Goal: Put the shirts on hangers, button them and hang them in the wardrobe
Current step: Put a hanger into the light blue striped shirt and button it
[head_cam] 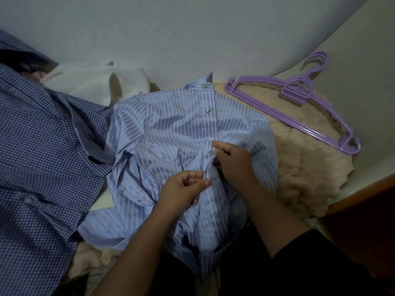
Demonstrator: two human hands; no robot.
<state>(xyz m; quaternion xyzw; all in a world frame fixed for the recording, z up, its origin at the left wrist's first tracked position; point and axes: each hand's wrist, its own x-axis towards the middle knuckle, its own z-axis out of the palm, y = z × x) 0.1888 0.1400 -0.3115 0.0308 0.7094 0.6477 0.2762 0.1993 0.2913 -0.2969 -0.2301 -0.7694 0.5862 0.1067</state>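
Both grips are pinching the striped shirt point(171, 133) at its front placket: my left hand point(183, 189) nips the edge lower down between thumb and fingers, and my right hand point(233, 161) pinches it a little higher, just beside a button point(212, 153).

From my remote seat, the pale wall point(192, 28) fills the top of the view, curving down on the right. Below it lies the bed, covered by a fluffy cream blanket point(305, 167). A brown wooden edge point(363, 201) shows at the lower right; what it belongs to I cannot tell.

On the bed's left sprawls a checked shirt point(42, 146), dark blue, touching the striped one. The striped shirt lies front up in the middle, collar toward the wall, its upper buttons done. White cloth point(92, 82) sits behind, against the wall. Purple hangers point(299, 97) lie stacked on the blanket to the right, well apart from my hands.
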